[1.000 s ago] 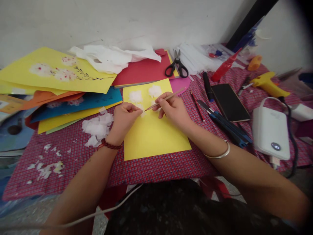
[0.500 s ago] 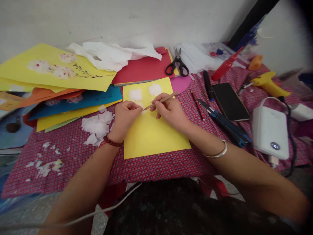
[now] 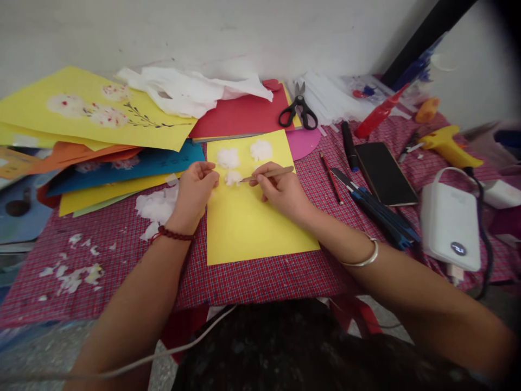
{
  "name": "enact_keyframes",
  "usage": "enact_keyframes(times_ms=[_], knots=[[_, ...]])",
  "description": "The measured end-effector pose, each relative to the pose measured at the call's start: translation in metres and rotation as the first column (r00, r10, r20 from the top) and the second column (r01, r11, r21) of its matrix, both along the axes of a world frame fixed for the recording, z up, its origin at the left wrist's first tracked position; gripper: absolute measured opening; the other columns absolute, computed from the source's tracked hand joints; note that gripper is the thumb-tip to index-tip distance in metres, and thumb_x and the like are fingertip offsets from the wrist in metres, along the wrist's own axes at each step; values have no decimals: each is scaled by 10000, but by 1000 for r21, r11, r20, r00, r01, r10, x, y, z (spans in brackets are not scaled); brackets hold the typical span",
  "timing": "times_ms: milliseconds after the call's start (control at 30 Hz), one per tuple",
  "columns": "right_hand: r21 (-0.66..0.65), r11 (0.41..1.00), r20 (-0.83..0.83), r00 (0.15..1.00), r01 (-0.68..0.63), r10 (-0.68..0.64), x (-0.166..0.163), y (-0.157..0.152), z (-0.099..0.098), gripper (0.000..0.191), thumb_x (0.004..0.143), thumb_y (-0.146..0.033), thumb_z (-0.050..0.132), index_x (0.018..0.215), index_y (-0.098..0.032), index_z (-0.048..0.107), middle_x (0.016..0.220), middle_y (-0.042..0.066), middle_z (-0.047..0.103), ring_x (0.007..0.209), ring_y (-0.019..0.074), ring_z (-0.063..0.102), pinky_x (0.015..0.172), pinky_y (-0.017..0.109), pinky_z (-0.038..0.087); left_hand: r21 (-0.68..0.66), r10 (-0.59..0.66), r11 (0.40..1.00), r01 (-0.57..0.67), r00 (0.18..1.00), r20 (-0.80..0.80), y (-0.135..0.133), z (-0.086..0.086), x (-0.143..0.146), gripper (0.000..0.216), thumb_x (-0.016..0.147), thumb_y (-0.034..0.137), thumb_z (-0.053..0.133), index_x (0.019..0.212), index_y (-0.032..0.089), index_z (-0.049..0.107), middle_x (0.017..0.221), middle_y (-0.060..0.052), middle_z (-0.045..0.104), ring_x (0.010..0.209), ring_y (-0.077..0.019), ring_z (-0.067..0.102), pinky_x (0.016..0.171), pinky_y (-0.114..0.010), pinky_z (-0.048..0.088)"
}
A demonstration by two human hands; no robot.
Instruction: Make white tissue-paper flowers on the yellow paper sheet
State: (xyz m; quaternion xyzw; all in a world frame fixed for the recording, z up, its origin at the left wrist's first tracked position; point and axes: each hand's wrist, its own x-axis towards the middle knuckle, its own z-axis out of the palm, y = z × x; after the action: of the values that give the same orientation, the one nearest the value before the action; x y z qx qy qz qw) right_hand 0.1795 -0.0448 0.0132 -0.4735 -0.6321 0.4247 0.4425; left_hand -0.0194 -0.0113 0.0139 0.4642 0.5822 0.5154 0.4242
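Note:
A sheet of yellow paper (image 3: 260,231) lies on the checked cloth before me. On it are white tissue tufts: one at the upper left (image 3: 228,157), another at the upper right (image 3: 261,150), and a smaller tuft (image 3: 233,177) below the left one. My right hand (image 3: 280,188) grips a thin wooden pencil (image 3: 274,172), its dark tip at the small tuft's right edge. At the sheet's left edge is my left hand (image 3: 194,190), thumb and forefinger slightly apart, with nothing visible between them. Torn tissue pieces (image 3: 153,209) lie beside its wrist, partly hidden.
Coloured papers, topped by a yellow sheet with flowers (image 3: 97,114), are stacked at left. White tissue (image 3: 179,89) and scissors (image 3: 299,108) lie behind. To the right are a red pencil (image 3: 331,179), cutter (image 3: 374,212), black notebook (image 3: 385,174), glue gun (image 3: 448,144) and white power bank (image 3: 451,217).
My left hand has drawn back leftward from the small tuft, uncovering it. My right hand still holds the pencil, with its tip near the tuft and its shaft lying flatter.

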Motion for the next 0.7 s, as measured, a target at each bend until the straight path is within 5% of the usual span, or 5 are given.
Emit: enact_keyframes(times_ms=[333,500,600,700], knots=[[-56,998,-127,991,35,-42,0,2,0,215,929,-421,527,932,-208,554,879,44,700,668,113,634,510,233,506,-92,11,996,-5,998,61,1,4,-2,151,672,117,669,777,198,596,736,-8,604,639,-118,563,654,-284,496],[-71,994,-242,965,83,-98,3,5,7,254,901,-455,548,865,-205,521,759,27,669,587,95,610,457,209,469,-143,-58,987,76,991,124,0,26,-20,99,719,178,644,799,195,587,730,-16,622,679,-129,602,711,-304,534],[-91,994,-257,963,59,-81,3,4,9,272,888,-474,564,856,-208,521,741,23,664,588,93,611,435,195,439,-47,-214,977,209,962,-169,-8,46,-37,75,724,215,645,786,193,610,742,-22,636,662,-135,587,681,-300,509],[-102,994,-263,964,25,-51,2,3,10,257,890,-459,571,858,-208,528,740,27,669,568,91,600,428,201,431,-46,-332,916,398,689,-644,-24,57,-50,90,741,251,631,802,189,651,817,-57,677,760,-193,619,739,-350,497]])
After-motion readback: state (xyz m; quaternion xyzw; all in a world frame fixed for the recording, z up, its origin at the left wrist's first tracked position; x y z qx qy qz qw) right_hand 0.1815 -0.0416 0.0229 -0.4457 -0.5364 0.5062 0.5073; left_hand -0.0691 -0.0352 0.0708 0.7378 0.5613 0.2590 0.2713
